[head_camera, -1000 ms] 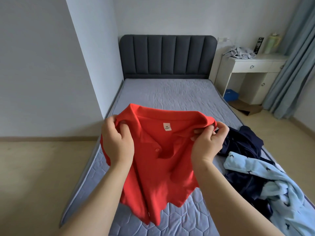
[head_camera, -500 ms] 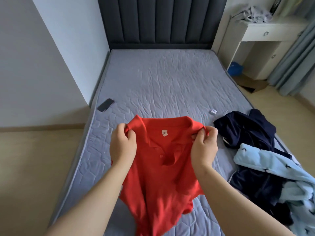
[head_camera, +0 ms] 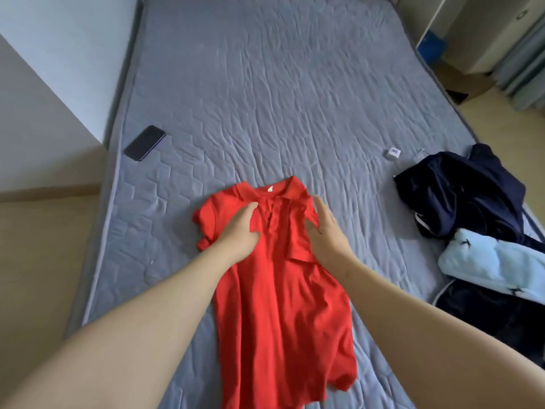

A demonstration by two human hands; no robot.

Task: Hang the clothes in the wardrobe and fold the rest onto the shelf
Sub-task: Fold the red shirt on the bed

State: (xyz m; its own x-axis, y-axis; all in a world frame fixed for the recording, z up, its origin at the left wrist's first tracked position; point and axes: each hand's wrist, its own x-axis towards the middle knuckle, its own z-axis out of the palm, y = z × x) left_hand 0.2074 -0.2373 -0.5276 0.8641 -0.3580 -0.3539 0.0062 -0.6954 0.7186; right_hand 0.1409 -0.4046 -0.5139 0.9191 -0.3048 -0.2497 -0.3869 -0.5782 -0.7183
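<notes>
two hands, left (head_camera: pixel 240 228) and right (head_camera: pixel 326 231), seemingly press red shirt (head_camera: pixel 280 305) onto mattress (head_camera: pixel 265 98).

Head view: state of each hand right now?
Left hand: open, pressing flat on the red polo shirt.
Right hand: open, flat on the same shirt.
</notes>
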